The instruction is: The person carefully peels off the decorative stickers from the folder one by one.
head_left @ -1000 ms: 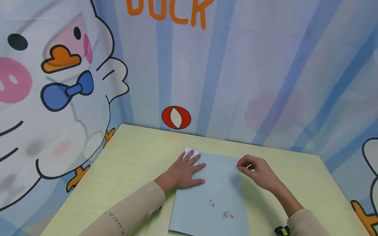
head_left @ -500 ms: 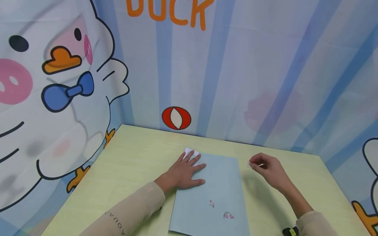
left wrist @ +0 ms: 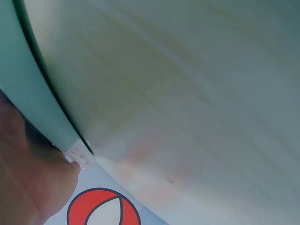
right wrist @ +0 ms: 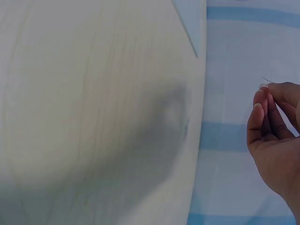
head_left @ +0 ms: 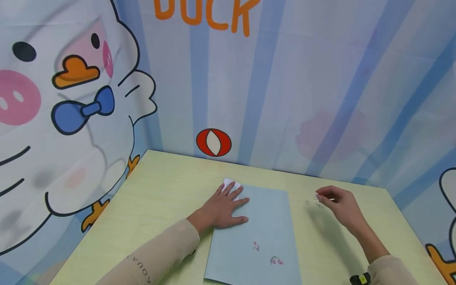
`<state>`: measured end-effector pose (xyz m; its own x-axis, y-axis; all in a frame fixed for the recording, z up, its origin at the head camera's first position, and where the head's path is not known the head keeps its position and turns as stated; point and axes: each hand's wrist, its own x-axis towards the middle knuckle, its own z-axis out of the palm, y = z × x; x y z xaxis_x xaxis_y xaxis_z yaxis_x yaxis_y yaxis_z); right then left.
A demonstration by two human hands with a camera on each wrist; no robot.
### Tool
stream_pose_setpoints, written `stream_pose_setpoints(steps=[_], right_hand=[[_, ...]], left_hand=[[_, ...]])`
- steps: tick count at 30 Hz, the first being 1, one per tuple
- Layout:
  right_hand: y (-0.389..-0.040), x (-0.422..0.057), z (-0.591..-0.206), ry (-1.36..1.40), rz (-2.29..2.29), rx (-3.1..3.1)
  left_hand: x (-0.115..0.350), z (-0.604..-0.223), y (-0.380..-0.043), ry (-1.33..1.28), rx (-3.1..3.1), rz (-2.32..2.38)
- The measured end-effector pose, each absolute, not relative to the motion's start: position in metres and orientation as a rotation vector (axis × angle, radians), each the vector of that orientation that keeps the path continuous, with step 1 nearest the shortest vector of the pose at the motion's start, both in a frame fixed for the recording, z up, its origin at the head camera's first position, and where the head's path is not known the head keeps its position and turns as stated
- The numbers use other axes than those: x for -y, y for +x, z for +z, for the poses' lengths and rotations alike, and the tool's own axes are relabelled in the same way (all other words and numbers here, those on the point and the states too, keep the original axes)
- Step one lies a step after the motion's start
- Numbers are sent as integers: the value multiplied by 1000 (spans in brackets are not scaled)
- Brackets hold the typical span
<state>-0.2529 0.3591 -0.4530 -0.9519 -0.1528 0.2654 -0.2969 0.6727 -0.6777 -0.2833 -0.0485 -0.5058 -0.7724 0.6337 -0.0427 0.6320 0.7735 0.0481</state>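
Note:
My left hand (head_left: 224,209) lies with fingers spread on a light blue board or folder (head_left: 263,217). Its fingertips rest over a small white paper slip (head_left: 231,184) at the board's far left corner; in the left wrist view, faint print shows on the slip (left wrist: 80,153). Off the board's right side, my right hand (head_left: 340,204) hovers above the table, thumb and fingertips pinching a small pale scrap (head_left: 316,195). The right wrist view shows only a thin, hairlike edge of the scrap (right wrist: 267,80). Two small pink-and-dark stickers or drawings, one (head_left: 255,246) and another (head_left: 276,261), mark the board's near part.
Small clear or whitish bits (head_left: 307,202) lie on the pale yellow table (head_left: 171,178) near the right hand. A printed duck backdrop (head_left: 278,99) rises along the table's back edge and left side. A dark wristband (head_left: 360,278) sits at the right sleeve.
My right hand has moved right, from over the board's far right corner to above the table beside it, still pinching the scrap. The left hand has stayed put.

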Motion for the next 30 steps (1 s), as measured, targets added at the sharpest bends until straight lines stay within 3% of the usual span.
stream_pose_setpoints(steps=[17,30], right_hand=[[-260,-413,-496,-130,1206,2756],[-269,-424,-507,-112,1177,2866]], left_hand=[[50,-507,-284,1037,-2897,68],[49,-509,-285,1037,-2905,57]])
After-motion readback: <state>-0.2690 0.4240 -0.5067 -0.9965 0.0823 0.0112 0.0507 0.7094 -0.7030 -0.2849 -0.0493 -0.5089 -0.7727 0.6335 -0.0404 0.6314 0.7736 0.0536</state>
